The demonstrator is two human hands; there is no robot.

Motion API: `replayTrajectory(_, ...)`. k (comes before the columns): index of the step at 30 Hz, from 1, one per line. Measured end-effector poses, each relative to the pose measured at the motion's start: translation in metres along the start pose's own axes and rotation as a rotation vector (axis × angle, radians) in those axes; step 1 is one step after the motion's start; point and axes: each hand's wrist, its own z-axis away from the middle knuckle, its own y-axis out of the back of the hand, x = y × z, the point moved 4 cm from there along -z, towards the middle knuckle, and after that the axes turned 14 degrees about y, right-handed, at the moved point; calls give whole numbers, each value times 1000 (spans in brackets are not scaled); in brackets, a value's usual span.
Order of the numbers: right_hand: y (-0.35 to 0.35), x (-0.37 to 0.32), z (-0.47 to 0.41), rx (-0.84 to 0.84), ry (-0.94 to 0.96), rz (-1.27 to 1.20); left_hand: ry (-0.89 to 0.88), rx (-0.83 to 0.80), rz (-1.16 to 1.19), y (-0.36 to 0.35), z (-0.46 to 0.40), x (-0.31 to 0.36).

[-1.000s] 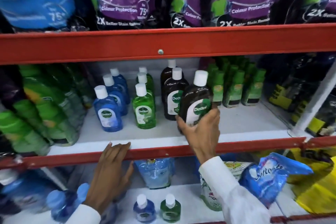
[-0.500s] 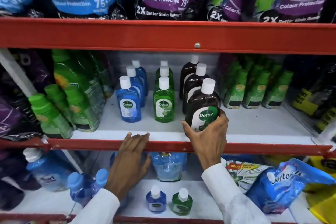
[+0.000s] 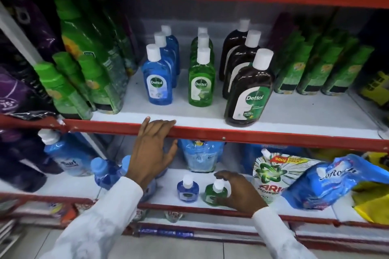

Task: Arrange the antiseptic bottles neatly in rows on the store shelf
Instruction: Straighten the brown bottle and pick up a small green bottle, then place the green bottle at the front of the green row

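The right hand [image 3: 240,192] has its grip curled loosely around the small green bottle [image 3: 214,194] on the lower shelf [image 3: 160,194], fingers over the white cap and thumb below by the base; whether it actually presses the bottle I cannot tell. Just left of it stands a small blue bottle [image 3: 187,189], apart from the hand. The left hand [image 3: 150,149] has its grip released, fingers spread and draped over the red lip [image 3: 273,137] of the middle shelf [image 3: 305,111], holding nothing. On that white shelf the antiseptic bottles stand upright in three files running front to back: blue bottles [image 3: 157,78] at left, green bottles [image 3: 201,79] in the middle, brown bottles [image 3: 249,88] at right, the front brown one standing nearest the lip, ahead of the other fronts. Green detergent bottles [image 3: 84,65] lean at the far left, and more stand at right. Below, refill pouches lie beside the small bottles, among them a white pouch [image 3: 271,176] and a blue pouch [image 3: 328,183] tilted on its side. Both sleeves are white; a pale tiled floor shows at the bottom.
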Motion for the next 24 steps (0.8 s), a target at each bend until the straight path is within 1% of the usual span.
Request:
replayTrajectory(2, -9, 1, -7, -46, -35, 47, -2, -16, 7, -1, -1, -1)
replayTrajectory(3, -10, -1, -10, -42, -43, 70, -5, -32, 9, -1, -1, -2)
replayTrajectory(8, 5, -12, -10, 46, -48, 83, -47, -90, -15, 7, -3, -10)
replayTrajectory(11, 41, -42, 3, 181, 14, 52, 7, -61, -1, 16, -2, -23)
replayTrajectory(13, 74, -69, 12, 291, 67, 15, 8, -58, -10, 18, -2, -28)
replayTrajectory(19, 161, -153, 24, 607, 300, -177, 79, -34, 92, 15, -1, -24)
replayTrajectory(21, 173, -167, 13, 662, 341, -213, 88, -35, 114, 15, 0, -24)
replayTrajectory(24, 182, -178, -11, 702, 388, -219, 87, -46, 118, 17, 1, -22)
